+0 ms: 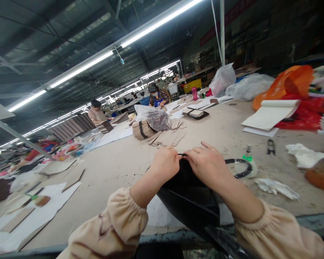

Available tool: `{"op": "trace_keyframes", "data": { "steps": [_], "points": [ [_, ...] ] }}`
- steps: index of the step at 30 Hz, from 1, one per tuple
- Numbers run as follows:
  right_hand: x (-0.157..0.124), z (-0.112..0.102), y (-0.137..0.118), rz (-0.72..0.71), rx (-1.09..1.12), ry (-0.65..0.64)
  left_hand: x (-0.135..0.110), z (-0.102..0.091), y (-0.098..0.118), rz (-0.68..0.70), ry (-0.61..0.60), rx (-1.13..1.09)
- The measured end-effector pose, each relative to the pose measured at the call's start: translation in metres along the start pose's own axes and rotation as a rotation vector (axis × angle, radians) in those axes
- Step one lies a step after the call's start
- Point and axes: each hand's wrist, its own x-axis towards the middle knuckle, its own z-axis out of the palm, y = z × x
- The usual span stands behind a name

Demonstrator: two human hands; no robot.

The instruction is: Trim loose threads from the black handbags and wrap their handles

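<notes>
A black leather-look bag (189, 198) hangs between my arms over the table's front edge, its lower part running down toward my body. My left hand (166, 163) is closed, with thumb and fingers pinching the bag's upper rim. Close beside it, my right hand (205, 163) pinches the same rim, one finger slightly raised. A curved black strap (247, 166) comes out behind my right wrist; where it joins is hidden. Part of a white sheet (158, 212) shows under the bag.
Brown card pieces (169, 137) lie beyond my hands beside a banded stack (140, 130). At right are small snips (271, 146), a green-necked bottle (247, 154), crumpled white paper (277, 187) and a notepad (270, 115). A glue brush (40, 200) lies left. Two people work farther back.
</notes>
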Motion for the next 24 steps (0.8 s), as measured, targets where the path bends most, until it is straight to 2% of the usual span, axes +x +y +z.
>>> {"op": "trace_keyframes", "data": {
  "steps": [5,10,17,24],
  "points": [
    [0.0,0.003,-0.002,0.024,-0.014,0.005,-0.008,-0.007,-0.019,0.091,-0.077,-0.16],
    [-0.002,-0.001,-0.004,0.016,-0.037,0.008,-0.015,-0.011,-0.035,0.085,-0.069,-0.22],
    [-0.006,-0.004,0.004,-0.021,-0.034,-0.002,-0.012,-0.014,-0.028,0.023,-0.082,-0.12],
    [-0.01,-0.01,0.017,-0.036,-0.064,-0.017,-0.002,-0.008,-0.017,0.024,-0.085,0.039]
  ]
}}
